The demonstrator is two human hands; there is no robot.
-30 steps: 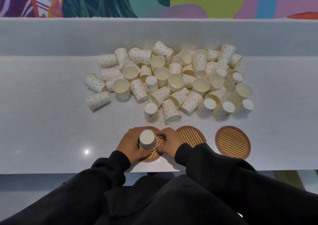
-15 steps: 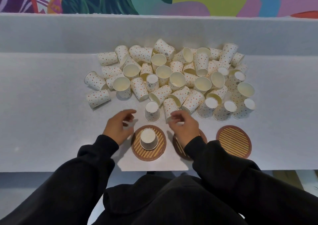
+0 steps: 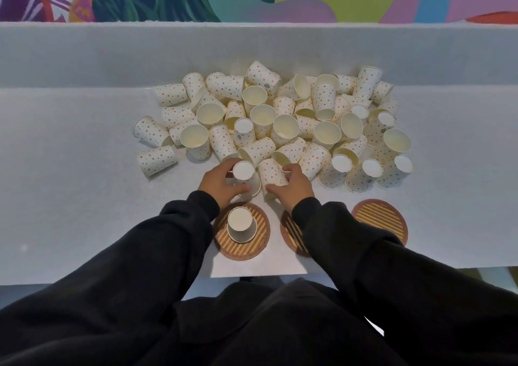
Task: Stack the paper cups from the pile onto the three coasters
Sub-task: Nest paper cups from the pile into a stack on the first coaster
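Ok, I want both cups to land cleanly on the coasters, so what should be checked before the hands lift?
1. Left hand grips the upside-down cup: ok.
2. Right hand grips the lying cup: ok.
3. Lying cup turned base-up for stacking: not ok, it is on its side.
4. Left coaster carries one placed cup, base-up, to stack on: ok.
5. Middle coaster free: cannot tell, the right sleeve covers most of it.
6. Right coaster bare: ok.
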